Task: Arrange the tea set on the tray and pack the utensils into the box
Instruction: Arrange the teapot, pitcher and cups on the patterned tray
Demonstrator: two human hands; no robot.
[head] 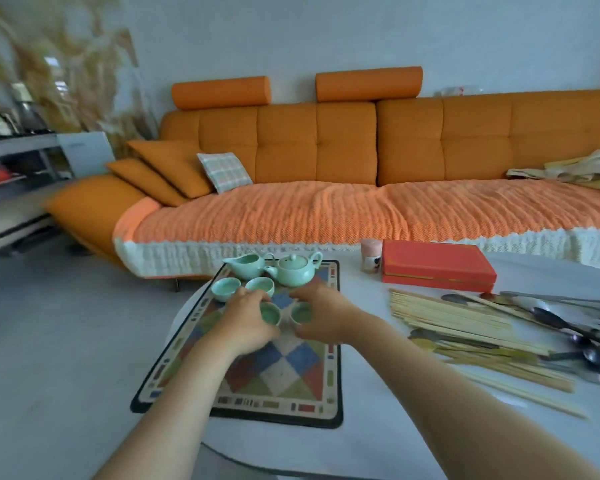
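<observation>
A chequered tray (281,375) with a black rim lies on the white table (378,410). At its far end stand a pale green teapot (297,270) and a matching pitcher (245,266), with two green cups (226,288) (261,285) in front of them. My left hand (245,322) grips a third cup (270,313) on the tray. Beside it, my right hand (321,315) grips another cup (301,312). The red box (437,265) lies closed at the table's far side. Chopsticks (454,320) and metal spoons (568,327) lie in a loose pile on the right.
A small pink jar (371,255) stands left of the red box. An orange sofa (326,174) with a knitted cover runs behind the table. Grey floor and a low shelf (18,174) are on the left.
</observation>
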